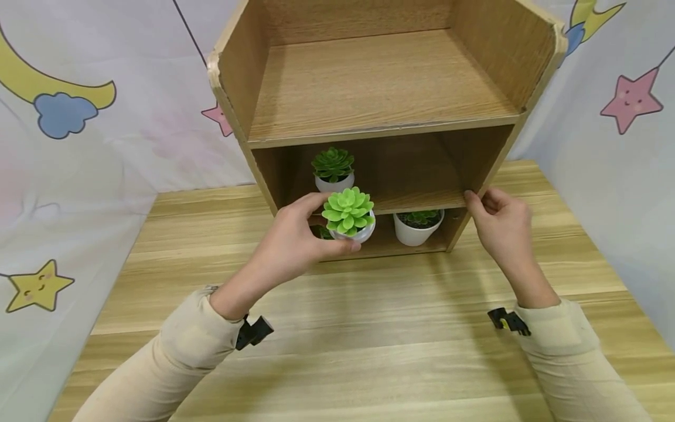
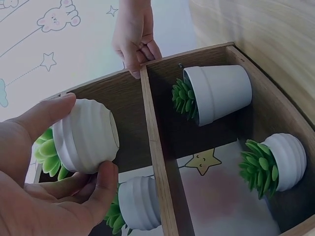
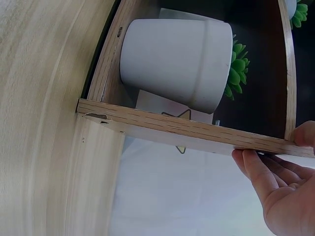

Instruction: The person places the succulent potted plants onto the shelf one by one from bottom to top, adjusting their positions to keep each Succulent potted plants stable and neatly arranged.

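Note:
My left hand [image 1: 287,243] grips a small potted succulent [image 1: 348,212], bright green in a ribbed white pot, in front of the wooden shelf unit [image 1: 379,82]. Its thumb and fingers lie on opposite sides of the pot. At the unit's right side panel, my right hand [image 1: 503,228] pinches the front edge, thumb in front and fingers along the outer face. A darker green succulent [image 1: 333,164] in a white pot sits on the middle shelf at left. Below, a larger smooth white pot [image 1: 416,233] stands at right, and another potted succulent [image 2: 285,162] at left, mostly hidden in the head view.
The unit stands on a light wood-grain table [image 1: 369,328], its open top tier [image 1: 379,82] bounded by raised sides. Printed cloth with moons and stars [image 1: 39,285] hangs at the back and both sides.

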